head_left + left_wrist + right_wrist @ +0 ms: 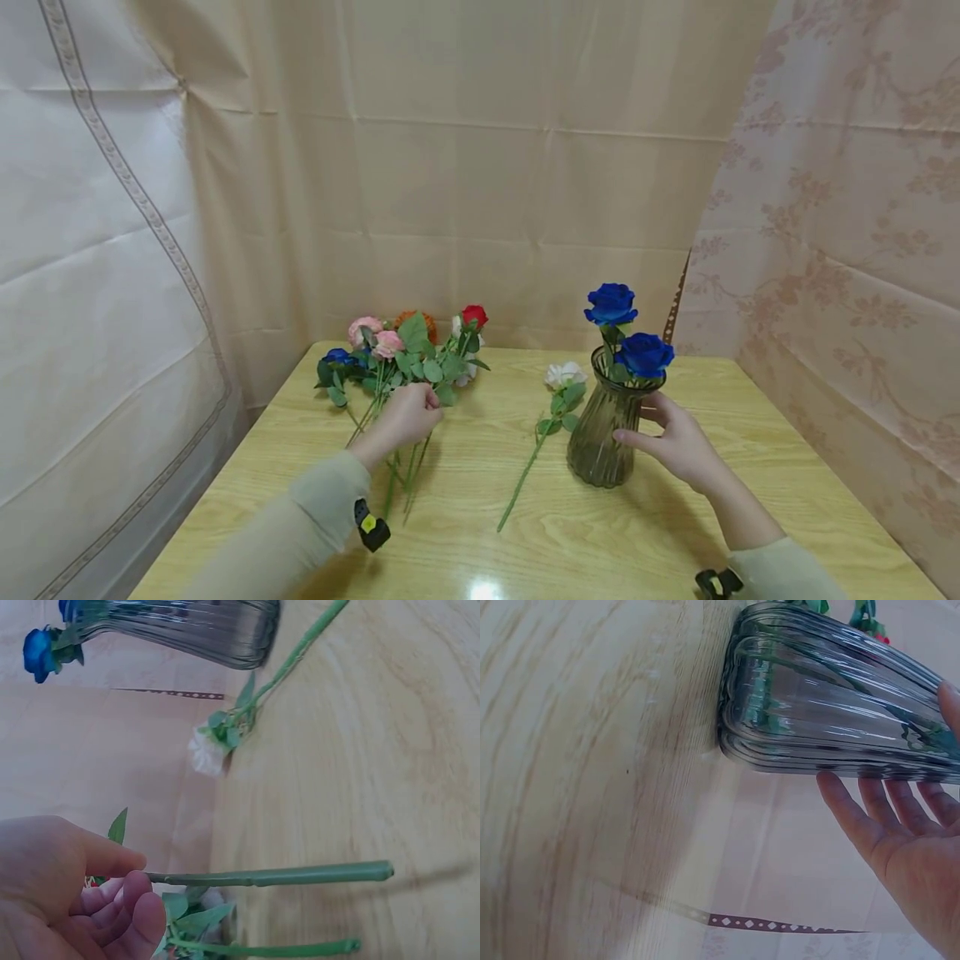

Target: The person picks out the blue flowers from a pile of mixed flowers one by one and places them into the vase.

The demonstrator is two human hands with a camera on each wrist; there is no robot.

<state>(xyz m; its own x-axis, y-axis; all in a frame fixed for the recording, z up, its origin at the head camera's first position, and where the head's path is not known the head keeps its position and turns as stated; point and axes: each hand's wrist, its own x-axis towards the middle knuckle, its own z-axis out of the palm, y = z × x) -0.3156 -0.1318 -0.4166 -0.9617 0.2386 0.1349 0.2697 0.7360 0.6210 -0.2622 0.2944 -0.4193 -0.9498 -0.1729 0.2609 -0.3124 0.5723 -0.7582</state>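
Observation:
My left hand (405, 414) is at the bunch of artificial flowers on the left of the table. Its thumb and fingers pinch a green flower stem (300, 874), whose cut end points away from the hand in the left wrist view; I cannot tell which bloom it carries. On the right, my right hand (678, 442) holds the ribbed smoky glass vase (598, 446), thumb on the near side and fingers against the far side. Two blue roses (611, 305) stand in the vase. Between the hands lies a white flower (564, 377) with its stem toward me.
Pink flowers (365, 329), an orange flower (417, 323), a red rose (474, 316) and a blue flower (339, 357) lie together at the back left. The wooden table (465, 500) ends at a beige cloth backdrop (450, 183), with hanging cloths on both sides.

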